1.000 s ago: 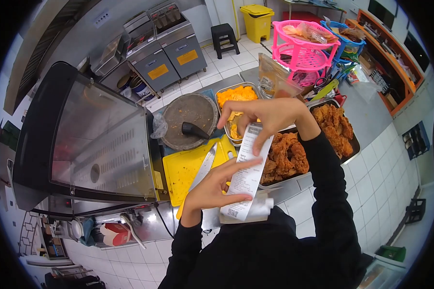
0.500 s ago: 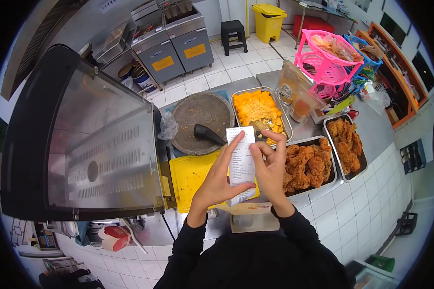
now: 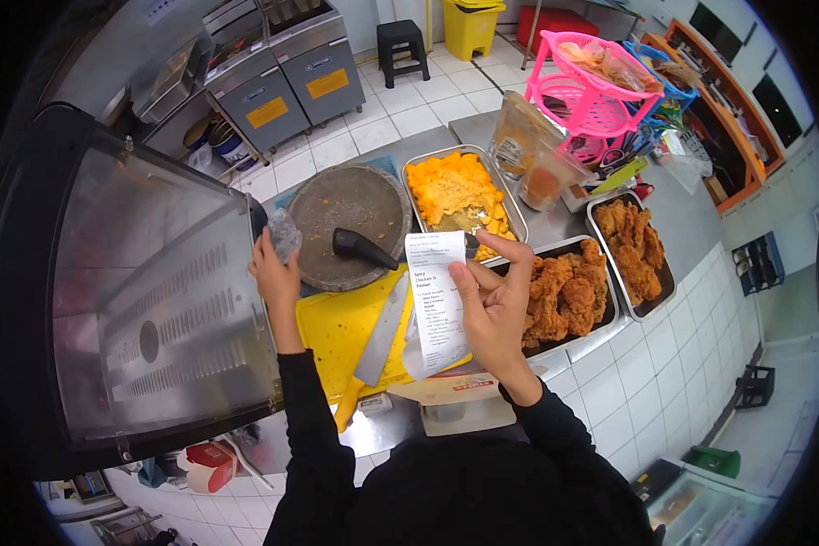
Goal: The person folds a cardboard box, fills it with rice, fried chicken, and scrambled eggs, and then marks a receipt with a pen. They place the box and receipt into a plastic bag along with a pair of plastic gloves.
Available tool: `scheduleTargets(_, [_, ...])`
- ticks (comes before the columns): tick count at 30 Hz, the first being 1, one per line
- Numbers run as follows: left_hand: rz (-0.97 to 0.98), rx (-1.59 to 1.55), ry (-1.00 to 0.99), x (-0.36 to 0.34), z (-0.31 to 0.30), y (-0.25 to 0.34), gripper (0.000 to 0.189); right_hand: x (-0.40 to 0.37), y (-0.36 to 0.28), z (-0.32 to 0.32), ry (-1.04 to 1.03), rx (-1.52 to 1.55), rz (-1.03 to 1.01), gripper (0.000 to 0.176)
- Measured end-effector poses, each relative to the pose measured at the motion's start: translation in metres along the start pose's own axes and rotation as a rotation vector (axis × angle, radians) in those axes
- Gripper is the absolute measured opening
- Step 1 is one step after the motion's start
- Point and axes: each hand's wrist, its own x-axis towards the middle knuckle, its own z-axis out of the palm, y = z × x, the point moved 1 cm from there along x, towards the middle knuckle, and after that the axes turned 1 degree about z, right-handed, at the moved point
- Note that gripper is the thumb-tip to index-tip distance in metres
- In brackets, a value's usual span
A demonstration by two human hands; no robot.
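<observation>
A long printed receipt [image 3: 435, 318] is pinched in my right hand [image 3: 496, 314], its thumb lying over the print. My left hand [image 3: 278, 282] is beside the glass display cabinet, fingers apart at the edge of a crumpled clear plastic bag [image 3: 285, 232]. Next to the bag is a round stone mortar [image 3: 337, 196] with a dark pestle [image 3: 364, 247] lying across it. Below the receipt, a knife [image 3: 380, 337] with a yellow handle rests on a yellow cutting board [image 3: 323, 323].
Trays of fried chicken [image 3: 569, 296] and orange-yellow food [image 3: 455, 187] stand along the steel counter. The glass display cabinet [image 3: 173, 318] fills the left side. Behind the trays are plastic containers [image 3: 523, 136] and a pink basket rack [image 3: 578, 105]. An open box [image 3: 469, 414] sits near my body.
My left hand has let go of the receipt and moved left to the plastic bag. My right hand keeps the receipt. The knife on the board is now uncovered.
</observation>
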Motion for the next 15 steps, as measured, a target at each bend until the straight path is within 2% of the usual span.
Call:
scheduleTargets(1, [-0.15,0.152,-0.102,-0.001,0.012,-0.01,0.055,-0.001,-0.003,-0.004,-0.019,0.006,-0.006,0.039])
scheduleTargets(2, [-0.141,0.149,-0.103,0.001,0.018,-0.014,0.055,-0.003,-0.007,-0.007,-0.038,0.011,-0.009,0.038])
scheduleTargets(4, [-0.191,0.189,-0.285,0.003,0.025,-0.021,0.047,-0.005,-0.014,-0.015,-0.027,-0.001,-0.021,0.038])
scheduleTargets(5, [-0.184,0.189,-0.284,0.005,0.024,-0.023,0.047,-0.005,-0.017,-0.019,-0.022,-0.011,-0.036,0.037])
scheduleTargets(7, [-0.275,0.139,-0.388,0.009,0.02,-0.021,0.029,-0.005,-0.024,-0.028,-0.008,-0.031,-0.066,0.037])
scheduleTargets(8, [-0.263,0.139,-0.389,0.008,0.017,-0.015,0.029,-0.006,-0.027,-0.033,-0.002,-0.052,-0.09,0.037])
scheduleTargets(10, [-0.107,0.096,-0.133,0.003,0.007,-0.006,0.016,-0.008,-0.031,-0.042,0.02,-0.018,-0.063,0.037])
scheduleTargets(11, [0.091,0.045,0.038,0.002,0.003,-0.004,0.015,-0.008,-0.033,-0.047,0.029,0.016,-0.033,0.037])
scheduleTargets(12, [0.097,0.045,0.04,-0.001,0.001,-0.002,0.015,-0.009,-0.035,-0.053,0.034,0.019,-0.036,0.037])
scheduleTargets(14, [-0.124,-0.434,-0.073,-0.007,-0.024,0.024,0.018,-0.01,-0.041,-0.064,0.002,0.089,0.015,0.037])
scheduleTargets(15, [-0.12,-0.433,-0.073,-0.013,-0.035,0.038,0.018,-0.011,-0.043,-0.069,0.005,0.092,0.013,0.037])
